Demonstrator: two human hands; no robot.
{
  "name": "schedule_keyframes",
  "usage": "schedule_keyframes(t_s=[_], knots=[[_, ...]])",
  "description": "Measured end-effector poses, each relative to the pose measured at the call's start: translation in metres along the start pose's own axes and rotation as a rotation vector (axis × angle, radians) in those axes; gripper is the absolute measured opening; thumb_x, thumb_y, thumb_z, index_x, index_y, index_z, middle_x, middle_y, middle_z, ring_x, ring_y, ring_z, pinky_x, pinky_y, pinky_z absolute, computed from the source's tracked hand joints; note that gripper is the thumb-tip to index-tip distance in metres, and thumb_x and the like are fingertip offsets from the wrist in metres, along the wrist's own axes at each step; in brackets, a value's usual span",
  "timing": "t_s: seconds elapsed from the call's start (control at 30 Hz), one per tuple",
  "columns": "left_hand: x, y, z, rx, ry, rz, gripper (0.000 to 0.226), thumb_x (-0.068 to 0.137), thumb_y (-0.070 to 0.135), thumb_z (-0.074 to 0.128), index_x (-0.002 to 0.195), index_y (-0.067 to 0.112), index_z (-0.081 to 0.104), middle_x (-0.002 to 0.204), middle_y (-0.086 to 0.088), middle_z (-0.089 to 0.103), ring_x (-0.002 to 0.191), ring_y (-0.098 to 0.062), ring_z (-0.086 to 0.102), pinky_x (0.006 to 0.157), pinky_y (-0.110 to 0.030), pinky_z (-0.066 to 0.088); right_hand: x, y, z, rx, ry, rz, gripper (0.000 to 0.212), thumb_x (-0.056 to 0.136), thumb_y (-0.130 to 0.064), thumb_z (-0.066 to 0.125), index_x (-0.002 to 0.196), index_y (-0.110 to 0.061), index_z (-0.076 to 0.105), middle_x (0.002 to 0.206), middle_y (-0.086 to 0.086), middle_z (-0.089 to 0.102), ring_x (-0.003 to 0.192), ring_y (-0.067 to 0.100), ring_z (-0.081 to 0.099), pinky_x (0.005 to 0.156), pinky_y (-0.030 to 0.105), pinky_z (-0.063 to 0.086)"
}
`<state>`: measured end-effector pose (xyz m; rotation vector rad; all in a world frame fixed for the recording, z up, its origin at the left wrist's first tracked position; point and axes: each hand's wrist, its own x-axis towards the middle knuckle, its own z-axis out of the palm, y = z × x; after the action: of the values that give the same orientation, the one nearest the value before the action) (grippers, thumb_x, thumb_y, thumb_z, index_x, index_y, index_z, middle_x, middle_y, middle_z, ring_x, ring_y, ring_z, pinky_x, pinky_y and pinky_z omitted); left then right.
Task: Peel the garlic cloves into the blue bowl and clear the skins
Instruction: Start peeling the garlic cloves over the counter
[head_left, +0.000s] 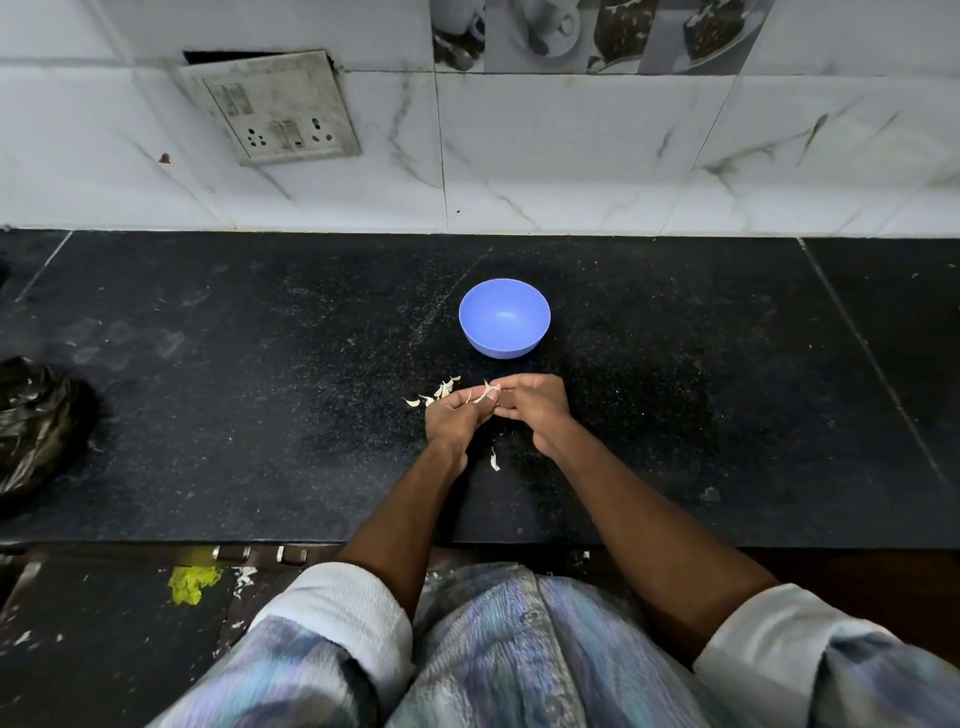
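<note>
Just near of the blue bowl (504, 318), left hand (453, 417) and right hand (535, 410) meet over the tabletop (260, 415), fingers (480, 396) of both curled, pinching one garlic clove (487, 391).

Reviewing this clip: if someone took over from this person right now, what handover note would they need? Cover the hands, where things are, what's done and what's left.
Left hand: fingers curled round a garlic clove with skin still on it.
Right hand: fingers pinch the same clove from the other side, mid-peel.
Blue bowl: on the black counter just beyond the hands, no cloves visible inside.
Loose skins: a small scatter on the counter left of the hands, and one skin piece nearer the person.
Done: some peeling, judging by the skins.
Left: finish this clove, drop it into the bowl, then clear the skins. No other unpeeled cloves can be made out.
</note>
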<state>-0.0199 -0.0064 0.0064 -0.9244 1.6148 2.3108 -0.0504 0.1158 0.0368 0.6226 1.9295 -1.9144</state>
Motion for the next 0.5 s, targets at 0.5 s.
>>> schedule_keyframes(t_s=[0.5], knots=[[0.0048,0.003,-0.0026,0.281,0.127,0.212,0.011,0.095,0.008,0.075,0.1,0.012,0.084,0.078,-0.005,0.08,0.065,-0.008,0.071,0.071,-0.021,0.062,0.0003,0.0005,0.0057,0.151,-0.028,0.089,0.018,0.087,0.016,0.067,0.098,0.005,0.076,0.09,0.019,0.078,0.08,0.029,0.078,0.074,0.029,0.064]])
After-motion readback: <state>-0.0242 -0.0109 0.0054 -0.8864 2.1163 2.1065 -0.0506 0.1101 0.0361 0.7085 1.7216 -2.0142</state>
